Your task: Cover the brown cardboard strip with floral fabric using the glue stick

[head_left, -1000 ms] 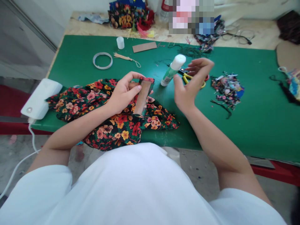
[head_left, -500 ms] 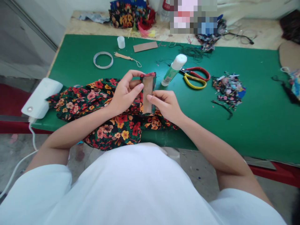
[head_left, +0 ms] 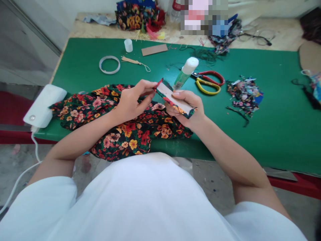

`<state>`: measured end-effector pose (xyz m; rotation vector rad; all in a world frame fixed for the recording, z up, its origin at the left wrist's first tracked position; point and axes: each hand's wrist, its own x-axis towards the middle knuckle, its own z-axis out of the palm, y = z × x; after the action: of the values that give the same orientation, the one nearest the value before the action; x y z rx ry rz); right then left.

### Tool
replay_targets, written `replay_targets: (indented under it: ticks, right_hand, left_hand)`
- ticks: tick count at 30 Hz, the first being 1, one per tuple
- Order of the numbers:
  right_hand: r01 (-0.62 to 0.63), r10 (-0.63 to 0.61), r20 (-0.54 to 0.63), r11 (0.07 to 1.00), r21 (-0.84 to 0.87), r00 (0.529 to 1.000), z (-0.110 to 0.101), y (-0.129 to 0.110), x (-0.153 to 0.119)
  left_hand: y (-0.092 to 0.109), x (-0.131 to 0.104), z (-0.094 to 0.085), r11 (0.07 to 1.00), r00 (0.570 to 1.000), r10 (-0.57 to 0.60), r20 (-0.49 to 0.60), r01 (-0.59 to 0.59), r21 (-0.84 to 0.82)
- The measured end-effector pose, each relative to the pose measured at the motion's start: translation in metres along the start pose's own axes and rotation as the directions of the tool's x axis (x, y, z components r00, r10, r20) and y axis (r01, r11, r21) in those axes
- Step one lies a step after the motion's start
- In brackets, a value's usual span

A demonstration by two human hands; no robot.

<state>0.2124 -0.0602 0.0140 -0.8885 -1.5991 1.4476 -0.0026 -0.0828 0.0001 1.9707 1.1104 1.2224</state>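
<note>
My right hand [head_left: 189, 108] is closed around a narrow cardboard strip [head_left: 173, 97] with floral cloth folded along its edges. The strip is tilted, running from upper left to lower right. At its upper left end, the thumb and fingers of my left hand [head_left: 136, 98] pinch the cloth edge. Beneath both hands a dark floral fabric [head_left: 125, 134] lies bunched along the front of the table. Just beyond my right hand stands a green and white glue stick [head_left: 185, 73] without its cap.
Scissors [head_left: 209, 82] with red and yellow handles lie right of the glue stick. Farther back are a white cap [head_left: 128, 45], a tape ring [head_left: 109, 65], a tassel [head_left: 132, 60] and a bare cardboard strip [head_left: 154, 50]. Fabric scraps [head_left: 244, 95] lie right, a white device [head_left: 45, 105] left.
The cloth-edged strip has turned from upright to slanting and shifted right. My right hand has moved from pinching its side to gripping around it; my left hand now pinches its upper end.
</note>
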Motion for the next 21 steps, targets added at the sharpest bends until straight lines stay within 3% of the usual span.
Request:
replay_targets:
  ticks: [4, 7, 12, 17, 21]
  right_hand:
    - [-0.258, 0.214, 0.174, 0.919, 0.297, 0.961, -0.003, -0.003, 0.0]
    - [-0.301, 0.251, 0.179, 0.883, 0.361, 0.951, -0.002, -0.008, -0.003]
    - [-0.344, 0.278, 0.215, 0.846, 0.408, 0.936, 0.0, -0.014, -0.006]
    - [-0.385, 0.297, 0.258, 0.813, 0.436, 0.919, -0.003, -0.011, -0.005]
    - [-0.404, 0.271, 0.342, 0.812, 0.42, 0.9, -0.005, -0.007, -0.003]
  left_hand:
    - [-0.003, 0.0, -0.003, 0.994, 0.998, 0.05, 0.033, -0.053, 0.098]
    - [-0.006, 0.0, -0.007, 0.959, 0.992, 0.104, 0.068, -0.118, 0.257]
    - [-0.009, 0.0, -0.013, 0.813, 0.959, 0.257, 0.118, -0.281, 0.51]
    - [-0.007, 0.004, -0.017, 0.73, 0.895, 0.408, 0.18, -0.439, 0.524]
    - [0.003, 0.008, -0.019, 0.746, 0.905, 0.379, 0.192, -0.422, 0.515]
